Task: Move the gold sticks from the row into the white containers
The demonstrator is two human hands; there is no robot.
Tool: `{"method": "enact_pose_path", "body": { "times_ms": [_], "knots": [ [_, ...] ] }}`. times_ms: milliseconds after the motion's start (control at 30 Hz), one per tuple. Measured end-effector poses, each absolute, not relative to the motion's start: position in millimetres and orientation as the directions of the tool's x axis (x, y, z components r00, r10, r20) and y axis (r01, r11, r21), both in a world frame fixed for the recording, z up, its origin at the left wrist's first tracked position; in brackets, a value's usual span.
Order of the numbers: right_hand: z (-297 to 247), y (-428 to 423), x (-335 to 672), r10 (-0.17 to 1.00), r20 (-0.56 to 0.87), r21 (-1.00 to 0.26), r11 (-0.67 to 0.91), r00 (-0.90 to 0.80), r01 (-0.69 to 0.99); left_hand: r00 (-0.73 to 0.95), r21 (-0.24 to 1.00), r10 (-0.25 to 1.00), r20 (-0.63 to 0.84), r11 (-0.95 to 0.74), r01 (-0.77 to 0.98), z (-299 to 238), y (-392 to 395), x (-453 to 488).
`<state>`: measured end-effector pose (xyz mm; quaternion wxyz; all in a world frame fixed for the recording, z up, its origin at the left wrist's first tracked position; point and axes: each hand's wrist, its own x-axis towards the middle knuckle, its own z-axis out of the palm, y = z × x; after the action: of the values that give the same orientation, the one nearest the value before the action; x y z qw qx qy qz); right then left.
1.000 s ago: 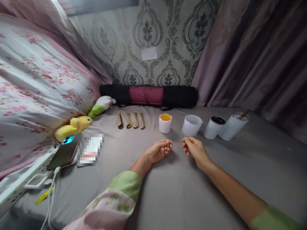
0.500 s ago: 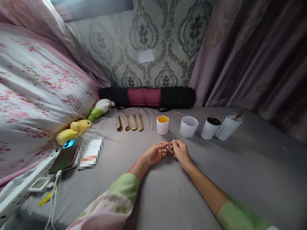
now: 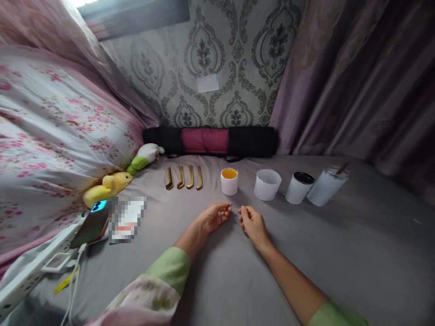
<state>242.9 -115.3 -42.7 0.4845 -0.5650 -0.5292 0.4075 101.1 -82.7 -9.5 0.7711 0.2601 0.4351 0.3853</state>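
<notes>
Now, the small white pot with orange inside stands upright on the gray sheet. Just in front of it, the left hand is half curled, and the right hand has its thumb and fingers pinched close. The two hands are near each other but do not touch. I cannot tell if a tiny thing sits in either one. For finger work like this, I think it is best to pinch softly, go slowly and stay low, so nothing bumps the pot. To the right stand a wide white cup, a white can with a dark top and a tall white jar. To the left lie four bunches of bent gold sticks.
</notes>
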Motion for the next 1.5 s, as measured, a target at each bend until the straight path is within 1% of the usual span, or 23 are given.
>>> {"method": "enact_pose_path", "body": {
  "times_ms": [200,333,467,600,767,900,1000,1100,1200,1500],
  "knots": [
    [-43.1,-115.0,242.6,0.993,0.045,-0.978,0.021,0.112,0.205,0.144,0.82,0.87,-0.472,0.493,-0.292,-9.1,-64.2,87.4],
    [-40.6,-116.0,242.2,0.992,0.059,-0.972,0.032,0.113,0.231,0.019,0.882,0.904,-0.427,0.421,-0.211,-7.7,-53.6,77.4],
    [-40.6,-116.6,242.2,0.99,0.072,-0.966,0.039,0.118,0.255,-0.109,0.928,0.921,-0.373,0.368,-0.065,-6.4,-42.1,69.0],
    [-41.9,-116.7,242.3,0.989,0.077,-0.965,0.042,0.125,0.257,-0.222,0.934,0.93,-0.293,0.328,0.143,-4.5,-28.8,60.9],
    [-42.0,-116.7,242.2,0.989,0.081,-0.959,0.043,0.124,0.28,-0.307,0.854,0.938,-0.164,0.291,0.431,1.2,-16.6,44.3],
    [-42.1,-116.9,241.9,0.987,0.1,-0.956,0.061,0.124,0.286,-0.311,0.736,0.948,-0.065,0.256,0.627,7.8,-11.9,29.3],
    [-43.3,-116.9,242.0,0.986,0.109,-0.956,0.07,0.125,0.285,-0.293,0.637,0.956,-0.002,0.227,0.737,11.3,-7.9,22.1],
    [-44.7,-116.7,242.3,0.986,0.111,-0.956,0.07,0.128,0.286,-0.266,0.555,0.963,0.032,0.204,0.807,12.5,-2.5,18.9],
    [-45.3,-116.5,242.6,0.986,0.109,-0.954,0.067,0.129,0.292,-0.246,0.498,0.968,0.042,0.193,0.846,11.6,2.7,17.8],
    [-45.9,-116.5,242.8,0.986,0.104,-0.953,0.06,0.133,0.297,-0.188,0.398,0.981,0.043,0.156,0.904,10.4,8.5,19.7]
  ]
}}
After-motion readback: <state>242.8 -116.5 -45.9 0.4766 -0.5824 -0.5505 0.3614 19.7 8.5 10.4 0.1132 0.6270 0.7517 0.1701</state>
